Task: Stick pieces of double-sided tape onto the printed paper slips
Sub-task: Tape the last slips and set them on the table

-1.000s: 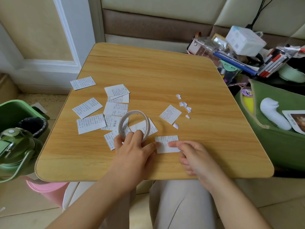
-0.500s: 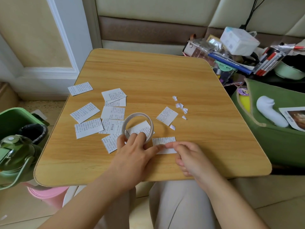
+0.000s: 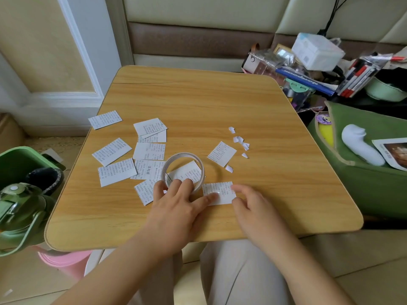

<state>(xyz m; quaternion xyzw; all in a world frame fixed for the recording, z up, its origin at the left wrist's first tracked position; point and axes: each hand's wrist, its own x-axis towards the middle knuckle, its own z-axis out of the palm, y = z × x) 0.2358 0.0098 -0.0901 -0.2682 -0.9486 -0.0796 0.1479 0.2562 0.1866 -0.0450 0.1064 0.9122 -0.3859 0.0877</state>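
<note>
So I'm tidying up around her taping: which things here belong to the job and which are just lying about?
In use: tape roll under left hand; slip at right hand; other printed slips; torn bits.
Lying about: green bag; pens; green bottle.

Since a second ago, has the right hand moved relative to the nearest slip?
Yes. The right hand has drawn rightward: its fingertips, earlier over the middle of the slip, now sit at its right edge.
</note>
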